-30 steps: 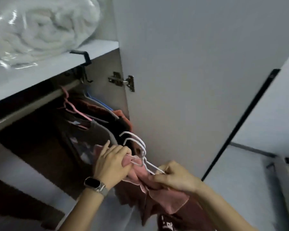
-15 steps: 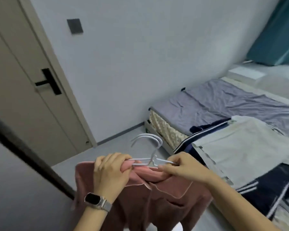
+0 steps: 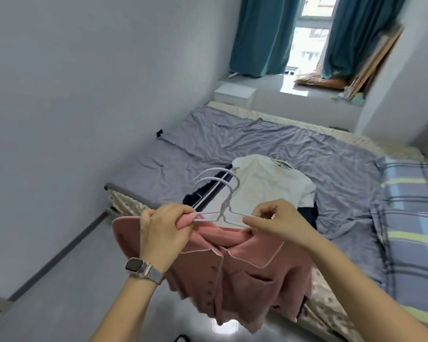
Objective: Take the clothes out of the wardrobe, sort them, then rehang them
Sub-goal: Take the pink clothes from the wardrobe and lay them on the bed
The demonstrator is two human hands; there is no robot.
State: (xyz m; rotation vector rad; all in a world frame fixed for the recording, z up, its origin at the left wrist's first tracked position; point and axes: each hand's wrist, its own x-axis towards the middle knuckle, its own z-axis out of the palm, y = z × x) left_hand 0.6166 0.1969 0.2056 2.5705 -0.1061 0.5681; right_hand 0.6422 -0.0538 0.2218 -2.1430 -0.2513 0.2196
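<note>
Head cam: I've got both hands pinching two white hangers (image 3: 223, 208), left hand (image 3: 166, 228) and right hand (image 3: 277, 220), pink shirt (image 3: 232, 272) dangling over the bed (image 3: 232, 141).

Bare forearms, a dark-faced smartwatch (image 3: 137, 265) with grey band on left wrist.

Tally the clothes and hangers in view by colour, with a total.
Pink garment, held by left hand and right hand: 1
White garment on bed: 1
Dark navy garment on bed: 1
White hangers held: 2
Total: 5
</note>
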